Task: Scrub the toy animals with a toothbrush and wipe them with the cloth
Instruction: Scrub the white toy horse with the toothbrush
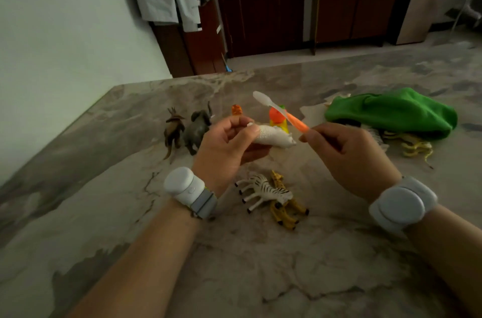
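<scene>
Left hand (229, 145) grips a white toy animal (273, 136); right hand (347, 156) pinches the toothbrush (297, 122). Green cloth (396, 109) partly covers a yellow toy (414, 147), which is hard to identify.

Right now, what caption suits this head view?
Left hand holds a white toy animal, right hand a toothbrush, above a marble table.

Forearms showing bare. Left hand (224, 145) wrist's wearing white pod (186, 187) w/ grey strap; right hand (349, 158) wrist, white round-disc band (403, 204).
</scene>
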Tool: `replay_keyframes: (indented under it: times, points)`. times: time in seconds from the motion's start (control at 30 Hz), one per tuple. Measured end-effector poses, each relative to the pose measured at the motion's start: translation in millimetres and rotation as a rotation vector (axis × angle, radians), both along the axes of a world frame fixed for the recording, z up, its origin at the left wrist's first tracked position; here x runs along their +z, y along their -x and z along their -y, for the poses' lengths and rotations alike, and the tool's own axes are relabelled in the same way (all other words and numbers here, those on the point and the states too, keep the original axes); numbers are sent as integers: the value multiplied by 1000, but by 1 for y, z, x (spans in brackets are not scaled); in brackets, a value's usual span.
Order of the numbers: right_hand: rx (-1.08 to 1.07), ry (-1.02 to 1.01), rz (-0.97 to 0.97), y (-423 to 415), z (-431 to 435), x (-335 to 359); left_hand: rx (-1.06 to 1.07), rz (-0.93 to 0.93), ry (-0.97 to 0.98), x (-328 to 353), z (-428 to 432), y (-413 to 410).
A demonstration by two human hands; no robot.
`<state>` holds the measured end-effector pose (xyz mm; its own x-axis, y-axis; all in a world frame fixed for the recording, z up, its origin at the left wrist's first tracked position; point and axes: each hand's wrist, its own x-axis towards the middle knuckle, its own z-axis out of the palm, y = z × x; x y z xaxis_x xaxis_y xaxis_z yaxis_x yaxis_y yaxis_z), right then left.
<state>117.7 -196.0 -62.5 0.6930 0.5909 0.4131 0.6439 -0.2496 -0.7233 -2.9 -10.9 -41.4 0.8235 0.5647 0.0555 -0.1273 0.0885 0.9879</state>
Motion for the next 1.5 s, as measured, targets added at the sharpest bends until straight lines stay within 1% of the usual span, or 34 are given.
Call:
replay_keyframes:
  times: [0.2, 0.3, 0.57, 0.7, 0.77, 0.87, 0.97, 1.07, 1.1, 1.2, 1.23, 1.3, 1.4, 1.5]
  points:
    - [38, 56, -25, 2, -1, 0, 24, 91, 218, -3, -9, 1]
    - [54, 75, -20, 4, -2, 0, -11, 139, 297, -1, -11, 1]
    - [121, 65, -39, 12, -1, 5, -1, 112, 340, -3, -12, 3]
    - [189, 112, -57, 16, 0, 7, -23, 50, 280, -3, -11, 3]
    - [172, 115, -54, 14, 1, 7, -17, 9, 265, -5, -10, 3]
    - [86, 69, -46, 8, 2, 7, -81, -11, 274, -5, -9, 4]
    - [17, 31, -43, 4, 3, 7, -131, 13, 208, -5, -6, 4]
    - [33, 17, -44, 6, 4, 9, -133, 31, 144, -10, -5, 5]
    - [59, 15, -46, 8, 5, 10, -107, 14, 67, -12, -6, 5]
    - [138, 106, -19, 10, 5, 8, -9, -101, -288, -13, -8, 8]
    - [143, 137, -6, 9, 4, 6, 9, -114, -329, -13, -8, 9]
    - [102, 140, -12, 5, 4, 4, -5, -89, -353, -12, -8, 9]
    - [8, 72, -19, 0, 4, 4, -20, -82, -428, -11, -8, 9]
    - [57, 80, -33, 1, 5, 5, -6, -80, -420, -11, -8, 10]
